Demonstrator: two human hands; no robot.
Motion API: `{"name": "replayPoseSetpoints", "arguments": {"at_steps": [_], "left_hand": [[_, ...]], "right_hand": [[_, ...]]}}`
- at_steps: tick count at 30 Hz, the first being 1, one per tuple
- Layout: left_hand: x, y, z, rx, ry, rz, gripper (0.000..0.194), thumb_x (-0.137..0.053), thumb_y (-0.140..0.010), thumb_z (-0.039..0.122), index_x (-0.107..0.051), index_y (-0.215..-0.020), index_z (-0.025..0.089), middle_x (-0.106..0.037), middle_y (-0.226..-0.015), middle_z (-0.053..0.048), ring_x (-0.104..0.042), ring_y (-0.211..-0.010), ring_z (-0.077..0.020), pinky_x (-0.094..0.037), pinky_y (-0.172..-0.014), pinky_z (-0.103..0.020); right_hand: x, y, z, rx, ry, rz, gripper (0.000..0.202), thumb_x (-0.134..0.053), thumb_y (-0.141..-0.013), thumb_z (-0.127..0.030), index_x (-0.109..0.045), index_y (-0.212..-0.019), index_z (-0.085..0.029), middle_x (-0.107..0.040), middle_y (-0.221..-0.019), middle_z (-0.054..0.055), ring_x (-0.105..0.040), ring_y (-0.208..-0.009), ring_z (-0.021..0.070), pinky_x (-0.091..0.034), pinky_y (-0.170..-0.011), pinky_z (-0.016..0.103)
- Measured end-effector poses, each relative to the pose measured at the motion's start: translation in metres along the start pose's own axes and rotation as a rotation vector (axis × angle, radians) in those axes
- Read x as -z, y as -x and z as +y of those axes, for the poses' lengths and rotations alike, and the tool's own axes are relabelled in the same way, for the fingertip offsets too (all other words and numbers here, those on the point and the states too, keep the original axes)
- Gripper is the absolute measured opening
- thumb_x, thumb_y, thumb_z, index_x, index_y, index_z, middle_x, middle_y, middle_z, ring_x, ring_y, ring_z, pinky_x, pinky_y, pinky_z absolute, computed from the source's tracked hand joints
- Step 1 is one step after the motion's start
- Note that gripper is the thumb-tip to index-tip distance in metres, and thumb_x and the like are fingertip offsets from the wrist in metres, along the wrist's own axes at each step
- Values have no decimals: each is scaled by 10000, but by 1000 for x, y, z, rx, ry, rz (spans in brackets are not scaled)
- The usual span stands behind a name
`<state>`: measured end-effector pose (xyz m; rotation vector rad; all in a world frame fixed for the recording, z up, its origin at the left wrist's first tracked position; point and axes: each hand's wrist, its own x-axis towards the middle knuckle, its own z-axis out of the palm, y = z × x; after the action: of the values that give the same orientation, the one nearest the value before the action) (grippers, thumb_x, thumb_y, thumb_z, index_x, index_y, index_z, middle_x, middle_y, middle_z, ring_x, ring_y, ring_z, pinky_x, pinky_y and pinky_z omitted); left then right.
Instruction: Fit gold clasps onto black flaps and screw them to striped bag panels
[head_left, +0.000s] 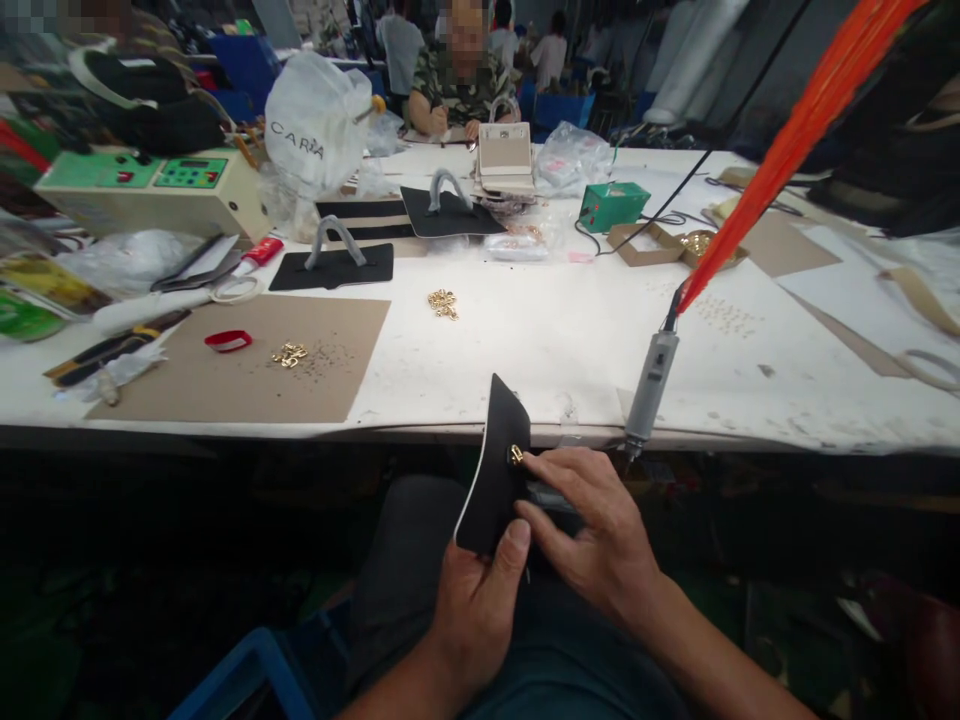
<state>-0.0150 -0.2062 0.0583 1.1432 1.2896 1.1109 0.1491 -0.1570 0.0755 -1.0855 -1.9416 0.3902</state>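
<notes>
A black bag panel with a pale edge is tilted upright in front of the table, over my lap. My left hand is closed on its lower end, thumb across the near face. A small gold metal fitting sits on the panel's face. The index fingertip of my right hand touches or nearly touches that fitting. The thumb of this hand is apart from the index finger, close to the panel; its other fingers are partly hidden.
A grey electric screwdriver hangs from an orange cord just right of my hands. Gold fittings lie on the white table, with more on cardboard. Black panels with grey handles lie farther back. A person sits opposite.
</notes>
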Motion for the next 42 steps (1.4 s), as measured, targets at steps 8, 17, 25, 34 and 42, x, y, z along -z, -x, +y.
{"name": "replayPoseSetpoints", "arguments": {"at_steps": [8, 17, 25, 34, 42], "left_hand": [[0, 16, -2, -173, 149, -185, 854, -753, -872, 496, -402, -1606, 237, -554, -1563, -147, -492, -1471, -385, -423, -1225, -529], [9, 18, 3, -142, 23, 122, 407, -737, -866, 235, -670, -1266, 230, -721, -1313, -102, -691, -1246, -288, -566, -1096, -419], [41, -22, 7, -397, -338, 306, 815, -903, -727, 295, -527, -1448, 238, -608, -1432, -130, -679, -1225, -293, -575, -1066, -450], [47, -40, 24, -524, -357, -156, 201, -749, -902, 191, -756, -1091, 258, -826, -1021, -40, -785, -953, -217, -619, -917, -350], [40, -76, 22, -145, -259, -70, 141, -757, -846, 228, -803, -978, 242, -825, -933, -20, -763, -831, -207, -600, -794, -298]], "right_hand": [[14, 9, -7, 47, 19, -287, 909, -839, -836, -372, -374, -1606, -244, -532, -1513, 161, -492, -1415, 361, -370, -1208, 612], [9, 17, -7, 51, -199, -77, 525, -591, -996, -109, -558, -1479, -312, -666, -1369, 102, -615, -1305, 280, -514, -1097, 477], [27, 21, 6, 68, -306, -245, 479, -647, -1013, -204, -591, -1481, -290, -678, -1381, 111, -630, -1300, 264, -540, -1089, 442], [21, 8, 20, 28, -363, -244, 540, -605, -990, -87, -622, -1459, -353, -744, -1298, 58, -690, -1226, 246, -589, -1017, 456], [-1, -21, 22, -307, -258, -195, 140, -691, -965, -272, -800, -1050, -253, -803, -980, 30, -758, -879, 218, -611, -803, 334]]}}
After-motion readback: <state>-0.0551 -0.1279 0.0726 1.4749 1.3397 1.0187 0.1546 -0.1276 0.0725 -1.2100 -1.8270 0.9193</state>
